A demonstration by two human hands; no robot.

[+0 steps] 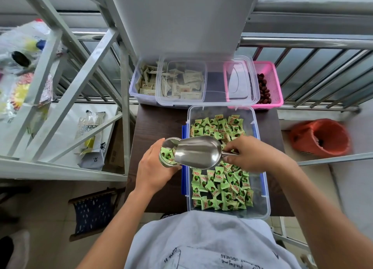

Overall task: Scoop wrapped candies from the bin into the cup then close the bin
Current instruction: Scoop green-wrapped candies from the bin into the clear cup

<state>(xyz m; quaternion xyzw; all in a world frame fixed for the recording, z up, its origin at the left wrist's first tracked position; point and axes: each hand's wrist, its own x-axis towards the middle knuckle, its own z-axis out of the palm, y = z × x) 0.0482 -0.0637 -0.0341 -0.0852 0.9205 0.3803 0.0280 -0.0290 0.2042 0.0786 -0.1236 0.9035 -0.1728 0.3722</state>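
A clear plastic bin [260, 206] with blue latches sits open on the dark table, full of green wrapped candies [222, 190]. My left hand [153, 167] holds a clear cup [167, 154] just left of the bin; several green candies lie inside it. My right hand [254, 154] grips the handle of a steel scoop [197, 152], tipped with its mouth over the cup's rim. The scoop's bowl faces down, so its inside is hidden. The bin's clear lid [207, 81] rests on the containers behind.
Behind the bin stand a clear box of beige packets [145, 81] and a pink basket [268, 83] with dark red fruit. A metal rack [84, 67] stands on the left, a railing at the back, an orange bucket [321, 137] to the right.
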